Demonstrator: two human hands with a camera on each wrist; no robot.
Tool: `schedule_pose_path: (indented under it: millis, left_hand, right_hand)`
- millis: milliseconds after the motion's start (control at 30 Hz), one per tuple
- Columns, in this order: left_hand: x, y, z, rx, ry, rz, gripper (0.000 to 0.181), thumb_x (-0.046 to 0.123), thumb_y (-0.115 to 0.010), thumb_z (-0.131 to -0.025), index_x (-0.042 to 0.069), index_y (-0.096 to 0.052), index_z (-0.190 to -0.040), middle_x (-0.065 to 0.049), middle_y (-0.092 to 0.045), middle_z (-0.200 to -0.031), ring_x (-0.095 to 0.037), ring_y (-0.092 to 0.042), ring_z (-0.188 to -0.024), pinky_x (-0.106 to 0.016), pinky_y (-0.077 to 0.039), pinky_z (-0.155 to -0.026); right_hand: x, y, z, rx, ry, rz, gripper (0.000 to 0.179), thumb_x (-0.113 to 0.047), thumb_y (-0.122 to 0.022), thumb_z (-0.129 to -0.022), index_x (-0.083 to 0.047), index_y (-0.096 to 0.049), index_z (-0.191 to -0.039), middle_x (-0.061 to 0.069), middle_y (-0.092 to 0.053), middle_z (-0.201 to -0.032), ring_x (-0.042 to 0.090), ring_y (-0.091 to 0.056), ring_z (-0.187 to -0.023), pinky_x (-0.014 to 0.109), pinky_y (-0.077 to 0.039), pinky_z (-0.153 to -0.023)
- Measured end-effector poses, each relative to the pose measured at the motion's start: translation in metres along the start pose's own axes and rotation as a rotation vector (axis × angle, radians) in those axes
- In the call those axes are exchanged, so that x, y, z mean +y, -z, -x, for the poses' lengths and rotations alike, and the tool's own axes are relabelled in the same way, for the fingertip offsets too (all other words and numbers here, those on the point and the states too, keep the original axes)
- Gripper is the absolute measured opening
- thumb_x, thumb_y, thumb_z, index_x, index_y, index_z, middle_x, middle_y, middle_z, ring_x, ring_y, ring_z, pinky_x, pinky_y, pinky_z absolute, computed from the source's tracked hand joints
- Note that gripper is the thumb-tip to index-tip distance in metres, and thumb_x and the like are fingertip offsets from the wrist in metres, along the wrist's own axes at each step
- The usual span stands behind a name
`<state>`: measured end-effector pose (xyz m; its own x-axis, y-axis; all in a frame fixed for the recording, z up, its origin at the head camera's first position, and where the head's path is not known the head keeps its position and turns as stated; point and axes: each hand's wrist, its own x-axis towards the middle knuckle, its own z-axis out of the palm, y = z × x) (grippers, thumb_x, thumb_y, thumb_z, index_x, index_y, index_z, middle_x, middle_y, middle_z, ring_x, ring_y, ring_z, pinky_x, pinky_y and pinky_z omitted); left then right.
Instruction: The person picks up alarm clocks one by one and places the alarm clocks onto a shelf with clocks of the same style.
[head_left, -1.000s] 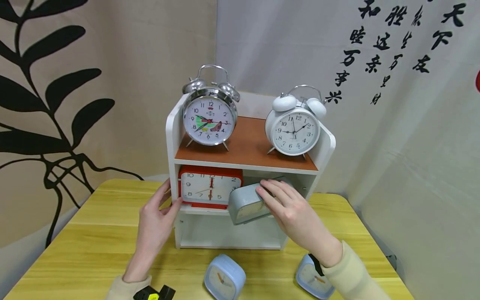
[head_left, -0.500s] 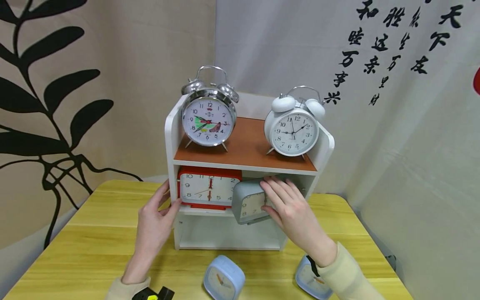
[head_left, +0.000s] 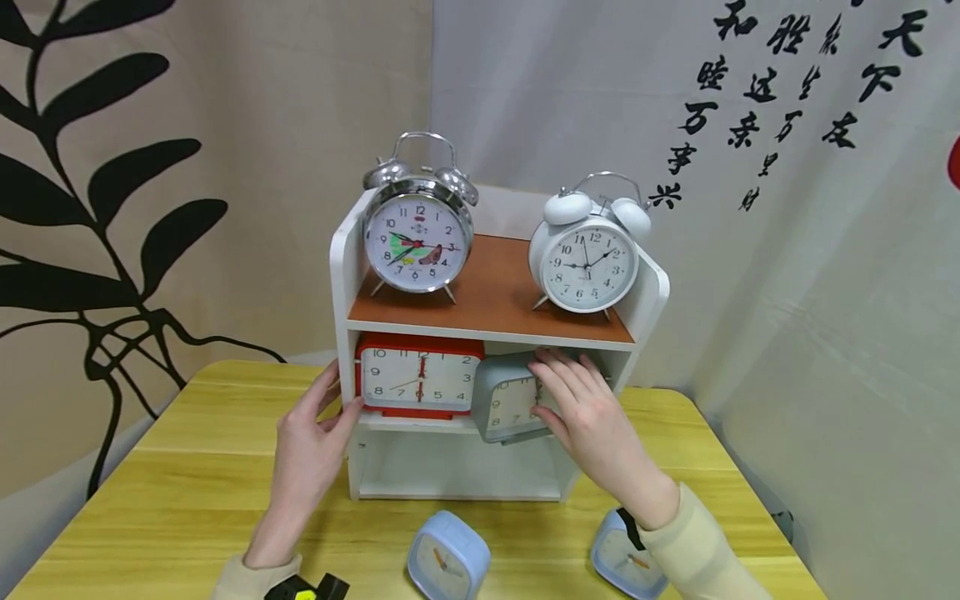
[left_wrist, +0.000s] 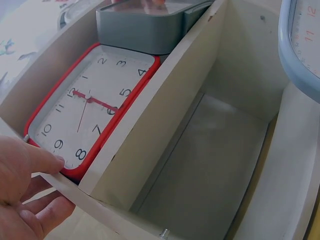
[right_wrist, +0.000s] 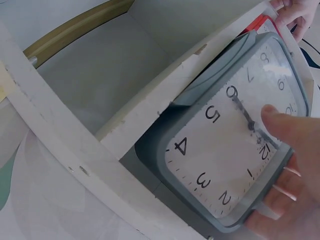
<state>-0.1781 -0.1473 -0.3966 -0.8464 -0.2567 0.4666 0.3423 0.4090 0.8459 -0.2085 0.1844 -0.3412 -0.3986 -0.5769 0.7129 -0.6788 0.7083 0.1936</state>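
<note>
A grey-green rectangular clock [head_left: 506, 404] sits angled in the middle compartment's right half, its left end jutting past the shelf edge. My right hand [head_left: 592, 425] holds it, fingers over the top and thumb on the face; the right wrist view shows the thumb [right_wrist: 287, 122] near the centre of the dial. Beside it on the left stands a red-framed clock [head_left: 420, 375], overlapped at its right end. My left hand [head_left: 315, 437] grips the left side panel of the white shelf unit [head_left: 341, 333], thumb in front by the red clock's corner and fingers behind.
On the brown top shelf [head_left: 502, 275] stand a silver twin-bell alarm clock [head_left: 418, 242] and a white one [head_left: 591, 265]. Two light-blue clocks [head_left: 450, 557] lie on the wooden table [head_left: 187, 467] in front, one partly under my right forearm. A printed curtain [head_left: 525, 100] hangs behind.
The grey-green clock has turned its face forward and moved right and deeper into the compartment, carried by my right hand. My left hand stays on the side panel.
</note>
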Motion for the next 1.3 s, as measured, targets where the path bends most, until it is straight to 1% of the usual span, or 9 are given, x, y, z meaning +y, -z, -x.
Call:
schedule_pose_path:
  millis: [133,200,367,533,700,933,1067,1300]
  left_hand:
    - [-0.0004,0.0001,-0.0003,0.003,-0.001,0.005,0.058,0.0,-0.067,-0.1,0.006,-0.051,-0.155,-0.025,-0.062,-0.149,-0.044,-0.067,-0.129,-0.031,-0.064,-0.086]
    - [-0.0006,0.0001,-0.0001,0.004,-0.002,0.005,0.058,0.0,-0.067,-0.1,0.006,-0.051,-0.155,-0.025,-0.062,-0.149,-0.044,-0.067,-0.129,-0.026,-0.064,-0.085]
    - [-0.0005,0.0,0.0003,0.005,-0.008,0.003,0.058,-0.001,-0.067,-0.099,0.005,-0.051,-0.155,-0.025,-0.061,-0.149,-0.045,-0.068,-0.128,-0.021,-0.063,-0.084]
    - [-0.0002,-0.0002,0.0,0.004,-0.01,0.008,0.058,0.0,-0.067,-0.099,0.005,-0.051,-0.155,-0.025,-0.061,-0.149,-0.044,-0.068,-0.129,-0.023,-0.064,-0.084]
    - [-0.0006,-0.0001,-0.0001,0.007,-0.017,0.003,0.058,0.0,-0.068,-0.099,0.005,-0.051,-0.154,-0.025,-0.061,-0.149,-0.045,-0.068,-0.128,-0.031,-0.064,-0.085]
    - [-0.0005,-0.0002,-0.0001,0.004,-0.014,0.003,0.058,0.0,-0.068,-0.099,0.005,-0.051,-0.155,-0.025,-0.061,-0.15,-0.045,-0.068,-0.128,-0.039,-0.064,-0.087]
    - [-0.0003,-0.0003,-0.0002,0.003,-0.009,0.002,0.058,0.001,-0.068,-0.1,0.006,-0.051,-0.155,-0.025,-0.061,-0.15,-0.045,-0.067,-0.129,-0.039,-0.063,-0.087]
    - [-0.0007,-0.0002,-0.0007,0.0,-0.001,0.003,0.058,0.002,-0.067,-0.1,0.006,-0.051,-0.155,-0.025,-0.061,-0.15,-0.044,-0.067,-0.129,-0.036,-0.064,-0.087]
  right_hand:
    - [0.0004,0.0007,0.0003,-0.011,-0.003,0.006,0.061,-0.018,-0.088,-0.083,-0.004,-0.063,-0.137,0.016,-0.069,-0.139,0.036,-0.067,-0.126,0.06,-0.052,-0.112]
    - [0.0007,0.0007,0.0006,-0.012,-0.006,0.006,0.061,-0.018,-0.088,-0.083,-0.004,-0.063,-0.137,0.016,-0.069,-0.139,0.035,-0.067,-0.125,0.06,-0.052,-0.113]
    - [0.0023,0.0003,0.001,-0.008,-0.009,0.002,0.061,-0.018,-0.088,-0.083,-0.004,-0.063,-0.137,0.016,-0.068,-0.14,0.035,-0.066,-0.126,0.061,-0.052,-0.112]
    - [0.0037,0.0002,0.0013,-0.008,-0.013,-0.002,0.06,-0.018,-0.087,-0.084,-0.004,-0.063,-0.137,0.016,-0.068,-0.14,0.035,-0.066,-0.126,0.061,-0.052,-0.112]
    - [0.0053,0.0005,0.0014,-0.007,-0.026,-0.002,0.058,-0.017,-0.086,-0.085,-0.003,-0.063,-0.136,0.017,-0.068,-0.139,0.036,-0.066,-0.125,0.061,-0.052,-0.112]
    - [0.0043,0.0013,0.0021,-0.009,-0.042,0.019,0.057,-0.016,-0.085,-0.086,-0.003,-0.063,-0.137,0.017,-0.068,-0.138,0.035,-0.066,-0.124,0.061,-0.052,-0.111]
    - [0.0034,0.0011,0.0019,-0.005,-0.052,0.04,0.056,-0.017,-0.085,-0.086,-0.003,-0.063,-0.136,0.016,-0.069,-0.136,0.035,-0.066,-0.124,0.06,-0.052,-0.111]
    - [0.001,-0.0008,0.0013,-0.01,-0.074,0.072,0.058,-0.016,-0.087,-0.085,-0.004,-0.063,-0.136,0.015,-0.069,-0.135,0.034,-0.066,-0.122,0.06,-0.053,-0.109]
